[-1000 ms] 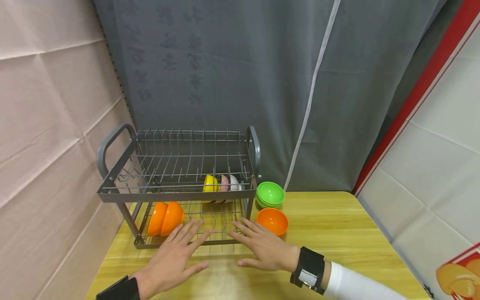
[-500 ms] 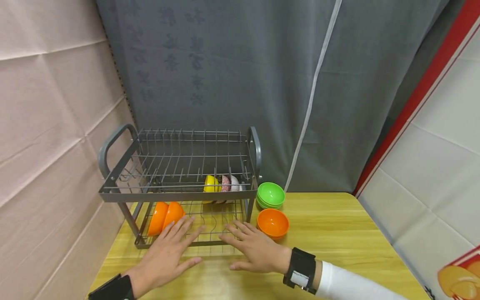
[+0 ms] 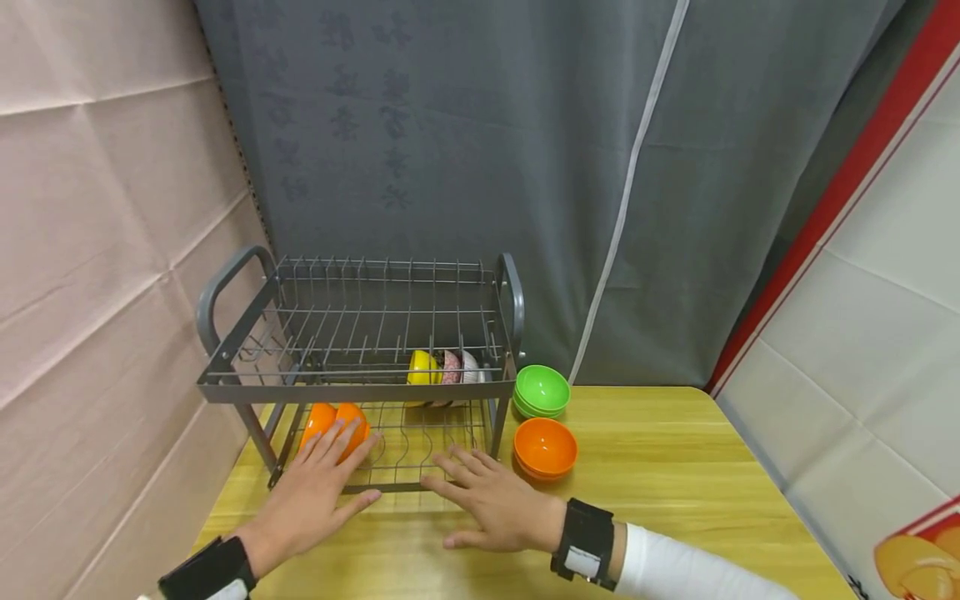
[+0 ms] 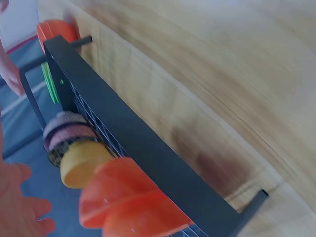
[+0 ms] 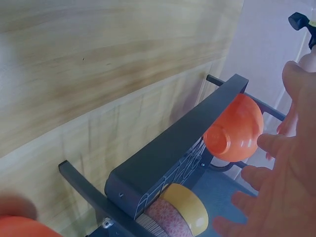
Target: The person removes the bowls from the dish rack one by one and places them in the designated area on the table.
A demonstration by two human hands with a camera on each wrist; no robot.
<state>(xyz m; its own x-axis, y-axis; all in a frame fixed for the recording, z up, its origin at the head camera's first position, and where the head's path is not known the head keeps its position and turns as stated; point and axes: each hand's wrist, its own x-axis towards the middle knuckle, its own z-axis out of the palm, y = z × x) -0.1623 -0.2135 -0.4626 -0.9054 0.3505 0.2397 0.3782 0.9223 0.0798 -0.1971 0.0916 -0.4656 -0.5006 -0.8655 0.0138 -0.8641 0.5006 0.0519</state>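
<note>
My left hand (image 3: pixel 307 496) is held palm down with spread fingers at the front left of a grey two-tier dish rack (image 3: pixel 360 393). Its fingertips overlap two orange bowls (image 3: pixel 321 417) that stand on edge in the lower tier. To the right, my right hand (image 3: pixel 495 507) hovers in front of the rack's lower front bar, fingers straight and spread. Neither hand holds anything. Further back in the lower tier stand a yellow bowl (image 3: pixel 422 369), a pink patterned bowl (image 5: pixel 169 217) and a white bowl (image 3: pixel 469 367), on edge side by side.
Right of the rack, nested green bowls (image 3: pixel 542 388) sit behind nested orange bowls (image 3: pixel 546 446) on the wood-grain table (image 3: pixel 675 492). A grey curtain (image 3: pixel 420 167) hangs behind, with a pale cloth wall (image 3: pixel 112 292) at the left.
Both hands have drifted left, staying spread. The left hand now overlaps the two orange bowls in the rack, and the right hand has moved away from the orange bowls on the table.
</note>
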